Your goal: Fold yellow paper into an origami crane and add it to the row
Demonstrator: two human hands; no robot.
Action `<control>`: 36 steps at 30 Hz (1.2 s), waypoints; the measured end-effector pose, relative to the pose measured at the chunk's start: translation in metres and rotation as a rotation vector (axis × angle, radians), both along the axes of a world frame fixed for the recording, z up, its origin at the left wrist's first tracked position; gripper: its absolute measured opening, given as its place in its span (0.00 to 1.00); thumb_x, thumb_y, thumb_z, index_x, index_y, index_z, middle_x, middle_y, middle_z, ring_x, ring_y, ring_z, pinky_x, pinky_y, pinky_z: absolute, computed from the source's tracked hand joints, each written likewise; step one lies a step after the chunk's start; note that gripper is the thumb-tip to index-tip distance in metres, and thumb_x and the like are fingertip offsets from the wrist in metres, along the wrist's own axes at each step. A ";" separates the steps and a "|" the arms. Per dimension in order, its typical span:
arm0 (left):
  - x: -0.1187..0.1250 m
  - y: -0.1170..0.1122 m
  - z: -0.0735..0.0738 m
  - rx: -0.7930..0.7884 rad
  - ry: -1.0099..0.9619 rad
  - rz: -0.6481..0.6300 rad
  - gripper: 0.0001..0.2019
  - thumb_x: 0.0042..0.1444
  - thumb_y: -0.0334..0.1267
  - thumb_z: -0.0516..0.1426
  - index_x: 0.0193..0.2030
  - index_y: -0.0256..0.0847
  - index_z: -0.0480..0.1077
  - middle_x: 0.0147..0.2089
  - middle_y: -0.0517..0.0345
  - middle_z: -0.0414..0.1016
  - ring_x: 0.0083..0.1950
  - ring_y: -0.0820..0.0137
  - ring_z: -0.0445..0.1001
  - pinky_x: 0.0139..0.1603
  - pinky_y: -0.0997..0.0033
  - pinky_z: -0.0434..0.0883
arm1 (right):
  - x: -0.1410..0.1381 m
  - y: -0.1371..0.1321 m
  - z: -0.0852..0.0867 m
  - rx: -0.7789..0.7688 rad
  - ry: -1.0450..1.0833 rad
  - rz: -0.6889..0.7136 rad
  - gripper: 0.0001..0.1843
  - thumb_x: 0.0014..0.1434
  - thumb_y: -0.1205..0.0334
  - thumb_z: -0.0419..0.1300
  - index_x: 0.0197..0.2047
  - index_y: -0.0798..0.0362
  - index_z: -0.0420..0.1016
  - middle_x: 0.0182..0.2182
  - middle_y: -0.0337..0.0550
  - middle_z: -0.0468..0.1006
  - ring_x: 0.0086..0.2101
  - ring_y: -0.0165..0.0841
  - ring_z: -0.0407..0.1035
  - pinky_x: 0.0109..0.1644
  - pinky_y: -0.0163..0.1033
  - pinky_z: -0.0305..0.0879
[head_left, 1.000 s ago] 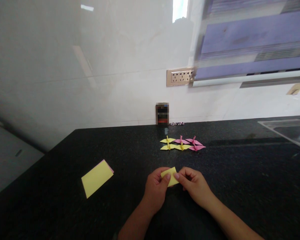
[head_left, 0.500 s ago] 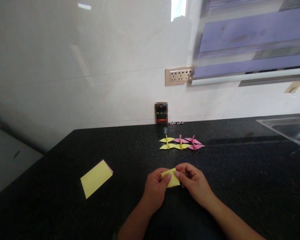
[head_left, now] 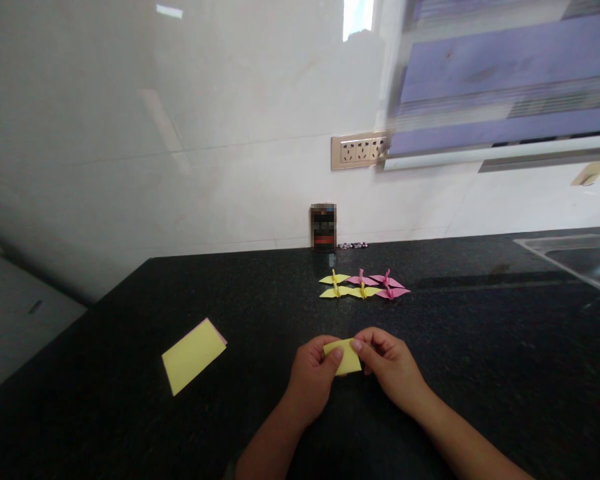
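A small folded square of yellow paper (head_left: 349,361) is held just above the dark counter, between both hands. My left hand (head_left: 314,373) grips its left side, thumb lying on the front face. At the upper right corner, my right hand (head_left: 387,363) pinches the paper between thumb and fingers. The fingertips behind the paper are hidden. Beyond the hands stand several origami cranes in two rows, yellow cranes (head_left: 336,291) on the left and pink cranes (head_left: 391,292) on the right.
Left of the hands lies a stack of yellow and pink paper sheets (head_left: 194,357) on the black counter (head_left: 130,413). A phone (head_left: 323,228) leans on the wall, a beaded strap (head_left: 353,246) beside it. A sink (head_left: 580,257) is at the right, a socket panel (head_left: 357,152) above.
The right thumb has shifted slightly up along the yellow paper towards its corner. Both hands keep their hold, and the cranes and the sheets lie as before.
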State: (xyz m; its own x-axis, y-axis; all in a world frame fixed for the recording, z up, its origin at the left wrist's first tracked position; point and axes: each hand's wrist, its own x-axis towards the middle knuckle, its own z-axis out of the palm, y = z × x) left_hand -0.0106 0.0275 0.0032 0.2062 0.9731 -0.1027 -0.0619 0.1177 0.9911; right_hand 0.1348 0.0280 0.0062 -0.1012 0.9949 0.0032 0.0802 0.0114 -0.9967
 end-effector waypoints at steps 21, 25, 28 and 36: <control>-0.005 0.001 -0.001 0.263 0.362 -0.077 0.07 0.45 0.37 0.56 0.23 0.39 0.73 0.23 0.57 0.70 0.26 0.71 0.64 0.27 0.74 0.57 | 0.012 0.003 0.006 0.087 -0.248 0.170 0.09 0.51 0.60 0.55 0.24 0.56 0.68 0.19 0.35 0.64 0.21 0.26 0.58 0.23 0.30 0.55; -0.008 0.002 0.000 0.255 0.358 -0.083 0.07 0.46 0.36 0.55 0.23 0.38 0.72 0.23 0.57 0.68 0.26 0.71 0.64 0.27 0.74 0.58 | 0.014 0.004 0.007 0.117 -0.214 0.176 0.09 0.53 0.59 0.53 0.26 0.56 0.68 0.20 0.35 0.63 0.22 0.26 0.58 0.25 0.31 0.56; -0.010 0.004 0.003 0.242 0.320 -0.053 0.07 0.46 0.36 0.55 0.22 0.38 0.71 0.23 0.57 0.68 0.26 0.71 0.65 0.27 0.75 0.59 | 0.020 0.006 0.010 0.209 -0.203 0.128 0.14 0.56 0.57 0.49 0.26 0.55 0.69 0.22 0.37 0.64 0.23 0.27 0.59 0.26 0.32 0.56; -0.013 0.007 0.002 0.224 0.292 -0.030 0.07 0.46 0.37 0.55 0.22 0.36 0.70 0.23 0.59 0.67 0.25 0.73 0.65 0.26 0.77 0.61 | 0.026 0.007 0.014 0.351 -0.327 0.214 0.21 0.59 0.56 0.44 0.23 0.55 0.71 0.25 0.40 0.64 0.27 0.28 0.61 0.31 0.34 0.58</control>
State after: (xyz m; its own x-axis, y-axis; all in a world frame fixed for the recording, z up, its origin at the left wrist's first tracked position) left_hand -0.0232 0.0340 0.0056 0.2280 0.9722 0.0536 0.2274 -0.1067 0.9679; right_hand 0.1604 0.0353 0.0202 -0.3531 0.8966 0.2671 0.3458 0.3904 -0.8533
